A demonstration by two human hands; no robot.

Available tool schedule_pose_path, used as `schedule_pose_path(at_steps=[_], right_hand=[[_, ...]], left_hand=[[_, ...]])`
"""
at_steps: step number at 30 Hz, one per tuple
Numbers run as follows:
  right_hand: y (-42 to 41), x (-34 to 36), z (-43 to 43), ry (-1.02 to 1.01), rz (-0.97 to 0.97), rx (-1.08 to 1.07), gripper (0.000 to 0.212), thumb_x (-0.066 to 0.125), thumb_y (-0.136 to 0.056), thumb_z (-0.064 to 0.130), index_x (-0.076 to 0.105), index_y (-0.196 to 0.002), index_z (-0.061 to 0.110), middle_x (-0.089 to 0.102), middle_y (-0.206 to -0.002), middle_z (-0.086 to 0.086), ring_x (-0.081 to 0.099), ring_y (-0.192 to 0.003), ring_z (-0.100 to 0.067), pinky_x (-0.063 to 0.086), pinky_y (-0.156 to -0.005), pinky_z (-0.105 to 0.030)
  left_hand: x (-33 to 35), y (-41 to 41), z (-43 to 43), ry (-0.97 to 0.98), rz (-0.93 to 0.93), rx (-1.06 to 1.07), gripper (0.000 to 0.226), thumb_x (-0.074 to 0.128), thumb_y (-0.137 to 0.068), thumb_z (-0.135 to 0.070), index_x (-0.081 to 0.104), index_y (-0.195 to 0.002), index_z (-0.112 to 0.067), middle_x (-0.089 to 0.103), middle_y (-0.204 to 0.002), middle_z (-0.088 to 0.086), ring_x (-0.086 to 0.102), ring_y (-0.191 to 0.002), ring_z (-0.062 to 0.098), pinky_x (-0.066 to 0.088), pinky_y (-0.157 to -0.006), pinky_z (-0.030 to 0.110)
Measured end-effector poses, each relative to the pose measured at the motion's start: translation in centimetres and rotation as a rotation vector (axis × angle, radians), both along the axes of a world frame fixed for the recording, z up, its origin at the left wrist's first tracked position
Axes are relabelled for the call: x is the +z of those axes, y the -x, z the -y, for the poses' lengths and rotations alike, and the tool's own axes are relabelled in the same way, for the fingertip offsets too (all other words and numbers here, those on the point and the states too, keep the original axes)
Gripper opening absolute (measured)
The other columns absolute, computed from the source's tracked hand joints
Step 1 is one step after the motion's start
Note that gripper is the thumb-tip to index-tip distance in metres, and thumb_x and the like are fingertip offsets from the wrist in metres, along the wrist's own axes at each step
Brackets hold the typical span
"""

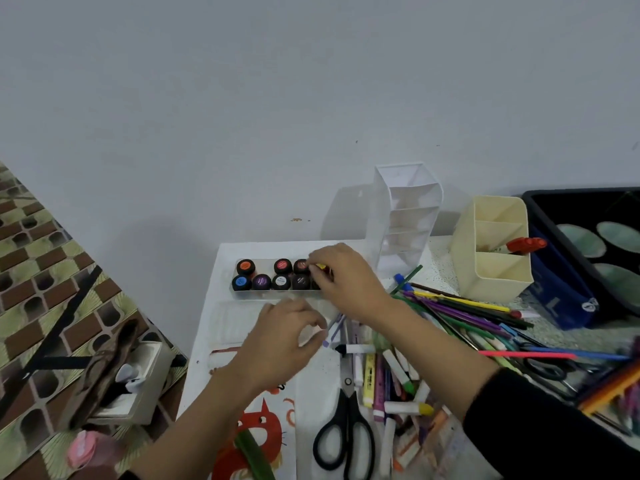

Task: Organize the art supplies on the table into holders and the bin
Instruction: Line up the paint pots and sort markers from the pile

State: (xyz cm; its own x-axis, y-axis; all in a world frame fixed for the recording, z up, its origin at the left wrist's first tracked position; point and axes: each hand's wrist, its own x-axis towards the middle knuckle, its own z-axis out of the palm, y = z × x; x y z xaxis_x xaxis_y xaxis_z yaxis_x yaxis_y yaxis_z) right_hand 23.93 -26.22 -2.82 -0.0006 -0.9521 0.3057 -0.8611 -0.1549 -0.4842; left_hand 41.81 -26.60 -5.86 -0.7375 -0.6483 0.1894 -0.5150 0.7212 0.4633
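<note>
A clear tray (270,295) at the table's far left holds several black-capped paint pots (262,282) in two rows. My right hand (346,282) reaches over the tray's right end and pinches a yellow-capped pot (321,267) there. My left hand (282,337) hovers just in front of the tray with fingers loosely curled, holding nothing that I can see. A white tiered holder (403,216) and a cream divided holder (493,251) stand at the back. Colored pencils (464,306) and crayons (398,382) lie loose on the right.
Black scissors (346,431) lie near the front edge beside a paper with a red cat drawing (256,431). A blue pouch (561,299) and a dark bin (588,220) sit at the far right. A white box (138,382) rests on the patterned floor at left.
</note>
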Motion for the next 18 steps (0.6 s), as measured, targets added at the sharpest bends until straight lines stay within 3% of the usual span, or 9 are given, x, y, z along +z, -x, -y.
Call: schedule_pose_path(at_steps=[3, 5, 10, 12, 18], right_hand=[[2.3, 2.6, -6.4, -0.09, 0.18, -0.001, 0.015, 0.062, -0.098, 0.021, 0.076, -0.098, 0.018, 0.072, -0.09, 0.01, 0.062, -0.082, -0.007, 0.046, -0.073, -0.018], [3.7, 3.6, -10.3, -0.214, 0.183, 0.089, 0.012, 0.066, -0.096, 0.028, 0.076, -0.096, 0.023, 0.071, -0.086, 0.013, 0.063, -0.082, -0.005, 0.045, -0.071, -0.014], [6.4, 3.4, -16.2, -0.408, -0.177, 0.237, 0.016, 0.064, -0.092, 0.041, 0.074, -0.099, 0.03, 0.063, -0.09, 0.016, 0.055, -0.086, -0.003, 0.043, -0.075, -0.019], [7.0, 2.8, -17.2, -0.402, -0.274, 0.249, 0.02, 0.063, -0.091, 0.043, 0.072, -0.104, 0.031, 0.061, -0.092, 0.016, 0.053, -0.088, -0.005, 0.045, -0.078, -0.025], [7.1, 0.7, -18.9, -0.378, -0.242, 0.263, 0.031, 0.067, -0.09, 0.048, 0.067, -0.117, 0.032, 0.055, -0.103, 0.011, 0.054, -0.09, -0.008, 0.046, -0.08, -0.032]], left_hand=[[-1.0, 0.8, -1.7, 0.003, 0.066, -0.043, 0.035, 0.048, -0.095, -0.057, 0.063, -0.121, -0.039, 0.052, -0.116, -0.02, 0.044, -0.108, 0.004, 0.03, -0.088, 0.031], [-1.7, 1.2, -2.5, 0.028, 0.097, -0.048, 0.043, 0.045, -0.092, -0.063, 0.059, -0.127, -0.042, 0.047, -0.12, -0.021, 0.042, -0.112, 0.004, 0.03, -0.092, 0.033], [-2.3, 1.9, -4.0, 0.041, 0.131, 0.003, 0.05, 0.038, -0.088, -0.068, 0.061, -0.126, -0.045, 0.043, -0.12, -0.021, 0.039, -0.109, 0.002, 0.026, -0.092, 0.035], [-2.2, 1.8, -4.3, 0.027, 0.116, 0.03, 0.041, 0.046, -0.089, -0.063, 0.064, -0.122, -0.045, 0.045, -0.117, -0.021, 0.039, -0.107, 0.002, 0.024, -0.09, 0.036], [-1.7, 2.2, -5.4, 0.039, 0.097, 0.139, 0.016, 0.07, -0.089, -0.04, 0.07, -0.105, -0.04, 0.051, -0.11, -0.019, 0.048, -0.105, 0.009, 0.025, -0.085, 0.037]])
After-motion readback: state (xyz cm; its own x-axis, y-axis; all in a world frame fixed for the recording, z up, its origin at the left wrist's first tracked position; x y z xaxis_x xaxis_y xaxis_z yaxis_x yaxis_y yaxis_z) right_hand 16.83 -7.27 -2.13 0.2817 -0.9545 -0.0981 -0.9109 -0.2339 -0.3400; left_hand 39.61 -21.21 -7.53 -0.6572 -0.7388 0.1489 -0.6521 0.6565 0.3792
